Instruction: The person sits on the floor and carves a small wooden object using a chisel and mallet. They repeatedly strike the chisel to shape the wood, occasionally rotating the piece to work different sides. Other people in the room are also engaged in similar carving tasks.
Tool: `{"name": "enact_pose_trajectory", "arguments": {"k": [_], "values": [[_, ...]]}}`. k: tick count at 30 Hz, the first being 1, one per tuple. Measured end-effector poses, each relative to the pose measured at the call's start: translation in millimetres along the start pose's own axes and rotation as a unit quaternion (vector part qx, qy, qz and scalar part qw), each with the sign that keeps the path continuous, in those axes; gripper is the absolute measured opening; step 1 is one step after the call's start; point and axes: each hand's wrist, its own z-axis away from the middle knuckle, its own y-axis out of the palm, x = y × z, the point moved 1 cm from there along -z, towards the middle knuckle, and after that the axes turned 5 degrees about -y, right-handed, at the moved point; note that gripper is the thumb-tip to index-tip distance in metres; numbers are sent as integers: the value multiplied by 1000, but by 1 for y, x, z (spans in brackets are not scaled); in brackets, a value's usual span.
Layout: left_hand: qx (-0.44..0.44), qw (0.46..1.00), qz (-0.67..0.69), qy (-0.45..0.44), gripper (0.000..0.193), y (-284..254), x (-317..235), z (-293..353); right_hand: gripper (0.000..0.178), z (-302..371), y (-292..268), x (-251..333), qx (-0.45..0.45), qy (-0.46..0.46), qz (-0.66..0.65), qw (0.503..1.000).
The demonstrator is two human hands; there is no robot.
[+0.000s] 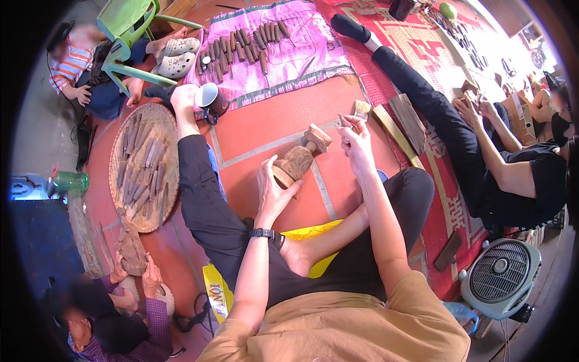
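A carved brown wooden piece (297, 161), with a wide base, a narrow neck and a flared end, lies tilted above the tiles between my legs. Its wide base is gripped by my left hand (276, 186), thumb on one side and fingers on the other. To the right of the flared end, my right hand (358, 143) is raised and closed in a pinch around a slim brown tool (344, 121). Only the tool's end shows; the fingers hide the rest. Just beyond that hand, a flat brush (362, 110) with pale bristles lies on the floor.
Many wooden-handled carving tools lie on a pink sheet (289, 66) and in a round woven tray (113, 181). A dark mug (211, 102) stands by my left foot. Wooden boards (408, 120) lie right; a fan (502, 274) stands lower right. Other people sit on both sides.
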Motion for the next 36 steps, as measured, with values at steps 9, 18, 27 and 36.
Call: {"name": "enact_pose_trajectory", "arguments": {"k": [9, 18, 27, 36], "values": [[4, 1000, 1, -16, 97, 0, -2, -1, 24, 6, 19, -15, 156, 24, 85, 984], [35, 992, 60, -105, 124, 6, 17, 4, 23, 12, 27, -25, 179, -104, 208, 956], [-27, 995, 24, -98, 105, 1, 20, 7, 17, 44, 68, -37, 215, -244, 376, 868], [70, 992, 68, -80, 114, -21, 25, -2, 18, 51, 76, -47, 259, -303, 500, 768]]}}
